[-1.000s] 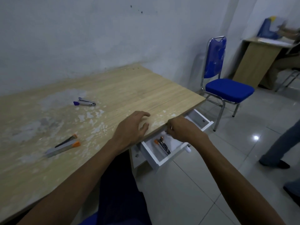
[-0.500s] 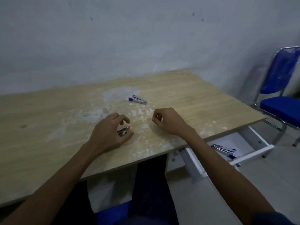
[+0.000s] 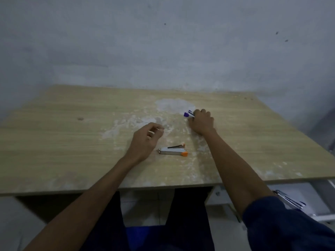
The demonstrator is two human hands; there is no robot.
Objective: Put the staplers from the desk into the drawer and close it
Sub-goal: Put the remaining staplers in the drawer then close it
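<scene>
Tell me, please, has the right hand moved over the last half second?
Yes. The right hand has moved away from the desk's front edge, toward the wall, reaching the purple stapler by the white patch.

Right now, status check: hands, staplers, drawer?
Right hand closing on purple stapler. Left hand empty, beside orange stapler. Drawer open, one stapler inside. Nothing blocking.
</scene>
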